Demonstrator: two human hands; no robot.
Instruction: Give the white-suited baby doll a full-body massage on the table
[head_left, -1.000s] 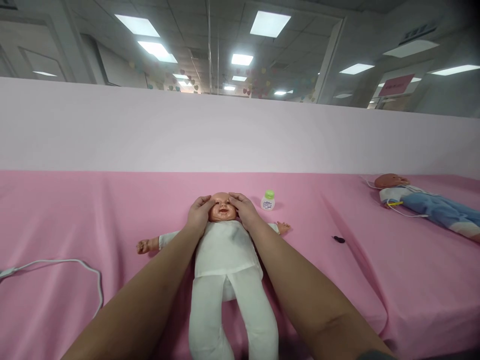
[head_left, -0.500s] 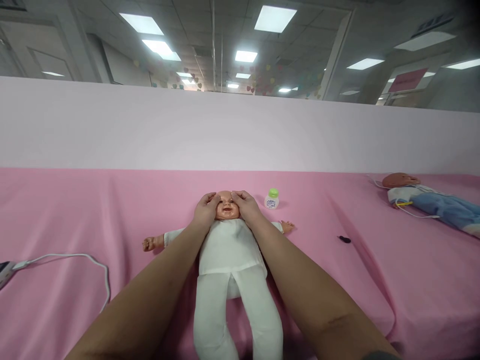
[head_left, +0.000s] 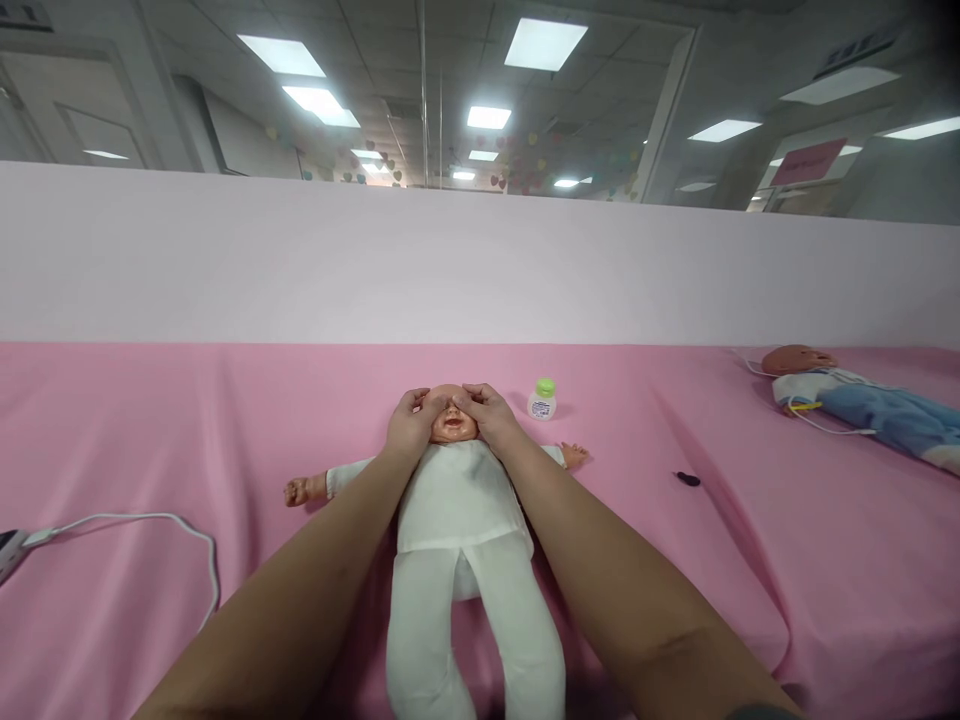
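Note:
A baby doll [head_left: 461, 495] in white clothes lies on its back, arms spread, its head away from me. My left hand [head_left: 409, 424] cups the left side of its head, with the thumb laid over the face near the eye. On the opposite side my right hand [head_left: 494, 416] does the same, its thumb meeting the middle of the face from the right. Both thumbs cover the doll's eyes; its mouth and chin show below them. Fingers at the sides of the head are partly hidden. Right of my right hand stands a small clear bottle [head_left: 542, 406] with a green cap.
Pink cloth [head_left: 615, 460] covers the table, with a white low wall [head_left: 480, 265] behind. A second doll [head_left: 862, 398] in blue and white lies far right with thin tubing. A small black object [head_left: 688, 479] lies nearer. At left, a white cable [head_left: 150, 516] runs from a power strip [head_left: 10, 552].
Both thumbs have slid inward across the doll's face and now cover its eyes. The hands stay at the sides of the head. My view has shifted very slightly.

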